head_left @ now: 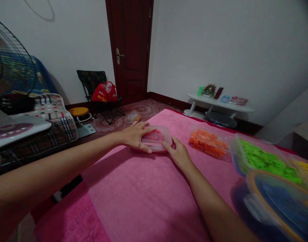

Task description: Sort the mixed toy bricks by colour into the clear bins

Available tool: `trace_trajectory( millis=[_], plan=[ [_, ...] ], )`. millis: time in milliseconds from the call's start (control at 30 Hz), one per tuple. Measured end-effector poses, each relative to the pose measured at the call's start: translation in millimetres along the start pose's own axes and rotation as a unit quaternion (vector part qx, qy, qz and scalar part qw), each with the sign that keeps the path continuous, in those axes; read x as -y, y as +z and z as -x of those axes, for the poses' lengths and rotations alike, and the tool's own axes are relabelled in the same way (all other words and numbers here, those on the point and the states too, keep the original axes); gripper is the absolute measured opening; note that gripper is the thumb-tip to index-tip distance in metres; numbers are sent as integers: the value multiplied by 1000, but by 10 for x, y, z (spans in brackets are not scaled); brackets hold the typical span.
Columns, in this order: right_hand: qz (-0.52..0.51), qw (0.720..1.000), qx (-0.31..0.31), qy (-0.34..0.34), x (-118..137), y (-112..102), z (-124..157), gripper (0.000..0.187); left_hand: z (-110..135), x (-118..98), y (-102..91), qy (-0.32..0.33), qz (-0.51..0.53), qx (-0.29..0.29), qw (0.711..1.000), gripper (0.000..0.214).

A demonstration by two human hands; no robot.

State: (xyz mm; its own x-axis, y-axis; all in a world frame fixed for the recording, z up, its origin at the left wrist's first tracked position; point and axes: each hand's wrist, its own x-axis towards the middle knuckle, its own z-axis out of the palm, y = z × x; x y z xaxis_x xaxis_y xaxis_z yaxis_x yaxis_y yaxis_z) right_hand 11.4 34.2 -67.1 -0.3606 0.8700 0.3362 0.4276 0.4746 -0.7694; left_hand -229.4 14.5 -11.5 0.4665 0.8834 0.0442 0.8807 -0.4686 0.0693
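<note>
A see-through plastic box [157,138] with a pale lid stands on the pink tablecloth [143,188]; something red shows through it. My left hand [137,136] grips its left end, the thumb along the near edge and the fingers spread over the lid towards the far side. At the right end, my right hand [177,151] holds the box with its thumb on the lid's near corner and its fingers along the side. What the right fingers touch beneath the rim is partly hidden.
To the right stand a clear box of orange pieces [209,143], a box of green pieces [267,158], yellow pieces [307,168] and a round lidded tub [282,205]. A fan [12,60] is at left. Beyond are a folding chair with a red bag [105,92] and a white shelf [219,101].
</note>
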Motion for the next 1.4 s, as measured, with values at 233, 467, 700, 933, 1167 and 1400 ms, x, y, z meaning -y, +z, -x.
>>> trace_trajectory(
  millis=[233,467,700,933,1167,1400],
  plan=[
    [57,997,59,-8,-7,-153,-208,105,-69,44,-96,27,5,17,999,110],
    [80,974,209,-39,155,-302,-629,114,-116,71,-99,52,-5,16,999,113],
    [135,960,239,-64,187,-255,-889,95,-199,121,-69,46,13,20,999,105],
    [99,977,182,-57,183,-214,-682,103,-192,71,-75,36,4,14,999,104],
    [-21,999,3,35,20,-16,-134,111,-142,57,-40,39,-4,-12,999,102],
    [-233,972,23,8,46,100,-38,66,-153,42,-10,45,-3,-23,999,102]
  ],
)
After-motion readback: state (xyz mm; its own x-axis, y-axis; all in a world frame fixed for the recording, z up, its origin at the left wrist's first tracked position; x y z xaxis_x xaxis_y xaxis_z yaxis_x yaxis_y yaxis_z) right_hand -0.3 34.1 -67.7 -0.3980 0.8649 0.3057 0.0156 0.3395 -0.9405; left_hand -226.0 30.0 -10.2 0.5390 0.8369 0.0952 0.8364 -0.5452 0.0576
